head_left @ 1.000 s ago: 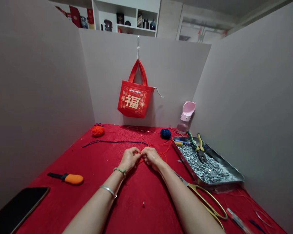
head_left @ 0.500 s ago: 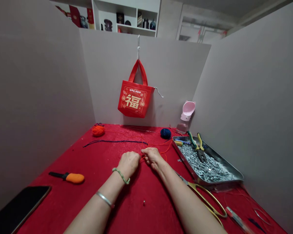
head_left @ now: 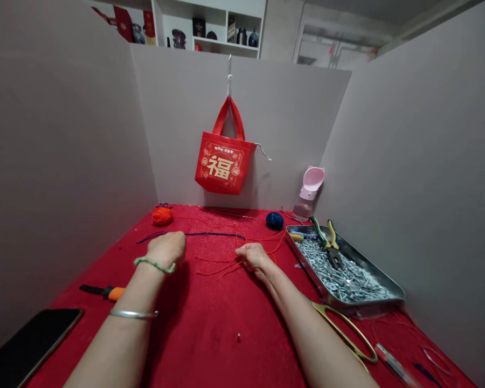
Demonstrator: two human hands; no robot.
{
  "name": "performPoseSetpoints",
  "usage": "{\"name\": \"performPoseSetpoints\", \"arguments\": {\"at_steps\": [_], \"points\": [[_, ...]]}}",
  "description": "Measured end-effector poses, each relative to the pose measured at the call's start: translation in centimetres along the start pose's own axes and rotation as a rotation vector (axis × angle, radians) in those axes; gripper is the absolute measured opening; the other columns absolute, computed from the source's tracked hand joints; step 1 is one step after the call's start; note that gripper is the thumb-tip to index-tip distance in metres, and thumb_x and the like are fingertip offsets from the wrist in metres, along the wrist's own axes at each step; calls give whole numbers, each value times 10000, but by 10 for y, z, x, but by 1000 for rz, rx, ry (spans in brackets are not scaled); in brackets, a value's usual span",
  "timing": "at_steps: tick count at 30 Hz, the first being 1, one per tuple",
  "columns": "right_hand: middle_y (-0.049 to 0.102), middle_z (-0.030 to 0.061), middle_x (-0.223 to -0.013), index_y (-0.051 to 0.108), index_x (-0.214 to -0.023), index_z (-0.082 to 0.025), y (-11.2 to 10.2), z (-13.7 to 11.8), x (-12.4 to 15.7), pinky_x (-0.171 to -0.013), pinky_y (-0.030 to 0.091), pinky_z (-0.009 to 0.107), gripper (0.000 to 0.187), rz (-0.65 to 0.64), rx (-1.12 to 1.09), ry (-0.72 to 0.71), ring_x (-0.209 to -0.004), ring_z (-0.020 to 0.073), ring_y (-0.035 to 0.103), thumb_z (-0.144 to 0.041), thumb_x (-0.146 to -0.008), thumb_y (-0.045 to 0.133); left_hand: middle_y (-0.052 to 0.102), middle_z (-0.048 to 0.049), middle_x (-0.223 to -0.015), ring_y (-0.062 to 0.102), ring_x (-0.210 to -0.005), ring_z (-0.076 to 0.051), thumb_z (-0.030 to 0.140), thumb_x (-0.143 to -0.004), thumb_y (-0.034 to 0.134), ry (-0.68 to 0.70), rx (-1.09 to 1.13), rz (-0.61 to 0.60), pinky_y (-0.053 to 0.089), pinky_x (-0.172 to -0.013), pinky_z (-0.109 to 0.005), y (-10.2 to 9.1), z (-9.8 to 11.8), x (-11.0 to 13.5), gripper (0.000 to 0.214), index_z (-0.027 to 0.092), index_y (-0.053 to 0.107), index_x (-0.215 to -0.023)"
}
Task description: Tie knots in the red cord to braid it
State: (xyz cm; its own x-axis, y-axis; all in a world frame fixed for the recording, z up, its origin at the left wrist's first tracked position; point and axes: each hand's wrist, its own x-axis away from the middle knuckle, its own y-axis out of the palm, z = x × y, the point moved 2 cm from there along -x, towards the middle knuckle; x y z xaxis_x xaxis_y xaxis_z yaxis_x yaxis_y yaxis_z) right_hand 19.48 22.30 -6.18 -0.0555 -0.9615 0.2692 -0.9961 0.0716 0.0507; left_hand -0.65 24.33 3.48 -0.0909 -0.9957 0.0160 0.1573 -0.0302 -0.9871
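My right hand (head_left: 255, 258) pinches red cord (head_left: 216, 274) near the middle of the table. Loose strands of it spread left from the fingertips, and more runs up and to the right. My left hand (head_left: 166, 248) is closed, its back towards me, so whatever the fingers hold is hidden. It lies over part of a dark braided cord (head_left: 214, 234), whose looped end shows further left. An orange ball of yarn (head_left: 162, 216) sits beyond my left hand, and a dark blue ball of yarn (head_left: 274, 221) lies beyond my right.
A metal tray (head_left: 388, 285) of screws with pliers (head_left: 332, 250) stands right. Gold-handled scissors (head_left: 358, 337) lie beside my right forearm. An orange-handled tool (head_left: 116, 293) is partly behind my left forearm, near a phone (head_left: 28, 347). A red bag (head_left: 224, 167) hangs on the back panel.
My left hand has moved left, away from my right hand, to the dark cord. Loose red strands now show between the hands. The right hand has barely moved.
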Motion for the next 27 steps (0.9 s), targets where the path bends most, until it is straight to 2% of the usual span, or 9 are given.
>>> {"name": "performPoseSetpoints", "arguments": {"at_steps": [2,3,4,6,10,16,20,23,27], "points": [[351,-63,-352,390,-556,-144,0,0,0,-325,76,189,160,2,17,-7,-280,26,202,-190,-650,511,627,-148,-797,582,-767,-248,101,-636,476,99,0,116,417,-639,-313,3,20,-4,254,125,660,-810],[351,-64,-348,395,-560,-145,0,1,-1,-325,76,191,156,-1,17,-10,-279,27,200,-196,-650,512,627,-123,-808,582,-758,-217,129,-673,467,200,117,96,420,-647,-293,11,31,-7,293,144,637,-911],[346,-67,-345,394,-564,-146,0,1,-2,-326,76,191,155,-5,12,-14,-280,27,195,-199,-648,513,627,-91,-778,580,-692,-172,128,-689,461,271,278,13,422,-627,-259,22,42,-11,351,157,596,-1012],[350,-69,-351,390,-567,-149,0,3,-4,-327,78,192,154,-18,5,-19,-283,27,195,-204,-640,514,611,-60,-720,555,-580,-124,71,-668,464,278,553,-194,412,-533,-209,51,59,-21,476,121,488,-1142],[322,-78,-339,400,-572,-153,-1,7,-10,-326,80,196,143,-29,-2,-7,-284,32,192,-216,-622,518,576,-27,-671,502,-484,-87,18,-636,487,229,867,-334,393,-456,-184,88,73,-33,608,49,339,-1225],[277,-83,-309,400,-537,-149,0,4,-9,-331,70,198,150,-28,10,2,-283,26,161,-207,-603,523,501,47,-493,470,-403,-89,-13,-635,475,149,1000,-421,410,-431,-201,90,77,-28,614,36,299,-1221],[382,-56,-336,427,-547,-139,1,-1,-5,-330,79,197,128,-25,17,4,-280,24,186,-208,-618,509,509,35,-459,496,-404,-108,-36,-634,412,108,1059,-426,416,-429,-207,90,77,-26,519,34,335,-1143],[418,-46,-358,444,-561,-133,1,-1,-4,-330,81,195,126,-68,49,2,-277,22,190,-223,-631,499,519,26,-474,527,-439,-117,-44,-619,381,89,1129,-473,435,-461,-221,91,76,-24,439,61,364,-1045],[314,-80,-323,414,-551,-144,-1,1,-3,-327,74,190,130,-114,124,-13,-274,21,169,-214,-605,509,493,30,-457,472,-391,-95,-3,-605,375,84,1059,-473,393,-424,-204,94,73,-24,249,110,446,-815]]}}
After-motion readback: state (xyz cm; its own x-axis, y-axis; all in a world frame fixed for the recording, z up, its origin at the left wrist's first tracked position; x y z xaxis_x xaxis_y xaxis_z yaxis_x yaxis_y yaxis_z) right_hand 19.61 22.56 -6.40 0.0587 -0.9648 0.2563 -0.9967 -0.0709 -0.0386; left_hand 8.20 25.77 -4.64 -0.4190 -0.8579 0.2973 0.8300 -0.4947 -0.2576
